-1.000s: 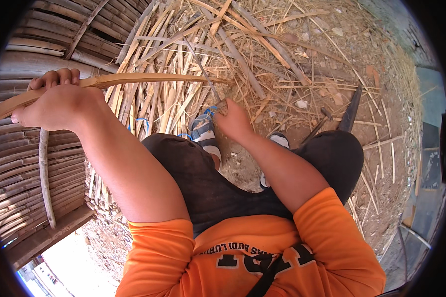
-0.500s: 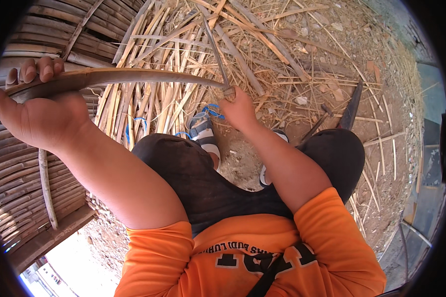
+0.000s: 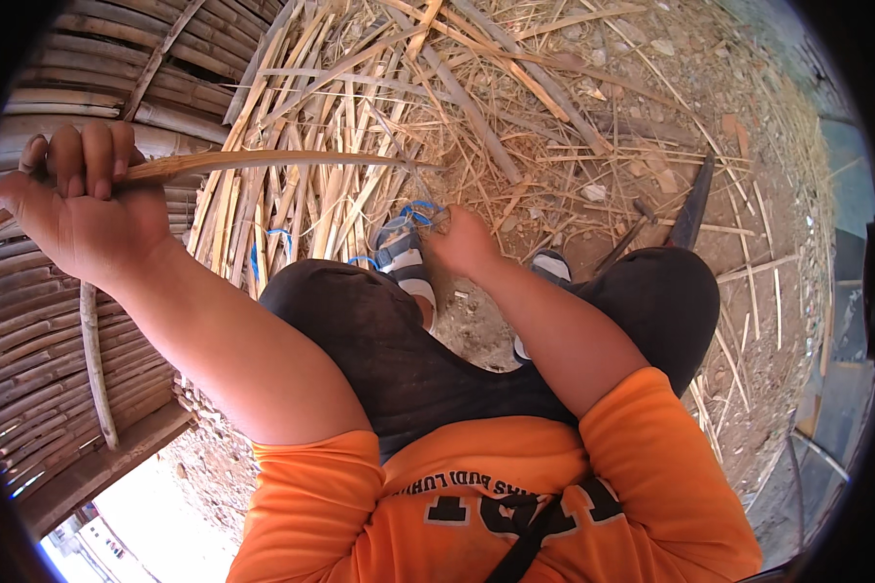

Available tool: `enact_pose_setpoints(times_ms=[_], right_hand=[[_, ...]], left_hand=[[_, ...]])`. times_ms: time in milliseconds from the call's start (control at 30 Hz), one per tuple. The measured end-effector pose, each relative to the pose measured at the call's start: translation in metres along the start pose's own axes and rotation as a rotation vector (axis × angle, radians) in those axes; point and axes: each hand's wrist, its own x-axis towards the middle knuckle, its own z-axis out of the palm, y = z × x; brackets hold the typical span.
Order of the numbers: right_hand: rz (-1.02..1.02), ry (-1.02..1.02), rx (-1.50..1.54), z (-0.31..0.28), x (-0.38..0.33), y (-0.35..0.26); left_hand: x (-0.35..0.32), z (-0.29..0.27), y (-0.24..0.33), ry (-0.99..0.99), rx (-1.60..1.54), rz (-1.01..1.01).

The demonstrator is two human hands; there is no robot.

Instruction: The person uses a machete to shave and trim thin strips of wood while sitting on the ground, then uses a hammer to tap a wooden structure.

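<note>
My left hand [image 3: 92, 209], at the far left, is wrapped round a bamboo strip [image 3: 262, 158]. The strip stretches out to the right, its pale split side showing, and tapers toward its tip above my feet. Between my knees my right hand [image 3: 467, 241] is closed round a knife. Its thin blade [image 3: 410, 173] points up and left, smeared by motion, close to the strip's tip; whether they touch I cannot tell. The handle is mostly hidden in my fist.
Split bamboo strips [image 3: 335, 107] and shavings cover the ground ahead. Blue cord [image 3: 418, 212] lies by my sandal [image 3: 399, 255]. Beyond my right knee are a dark tapered blade [image 3: 691, 206] and a hammer-like tool [image 3: 624, 238]. A bamboo slat wall [image 3: 49, 360] stands left.
The bamboo strip has turned, from its darker side to its pale side. My right hand has moved slightly down and toward me with the knife, whose blade is now blurred.
</note>
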Motion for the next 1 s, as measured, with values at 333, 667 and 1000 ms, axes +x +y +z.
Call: enact_pose_setpoints(times_ms=[333, 667, 1000], right_hand=[[-0.130, 0.004, 0.152, -0.037, 0.020, -0.040], [-0.127, -0.179, 0.038, -0.038, -0.003, -0.048], [-0.151, -0.027, 0.161, -0.071, -0.020, -0.088]], left_hand=[[0.010, -0.035, -0.002, -0.493, -0.427, -0.169], [0.009, -0.039, -0.001, -0.558, -0.559, -0.218], [0.010, -0.033, -0.010, -0.695, -0.562, -0.175]])
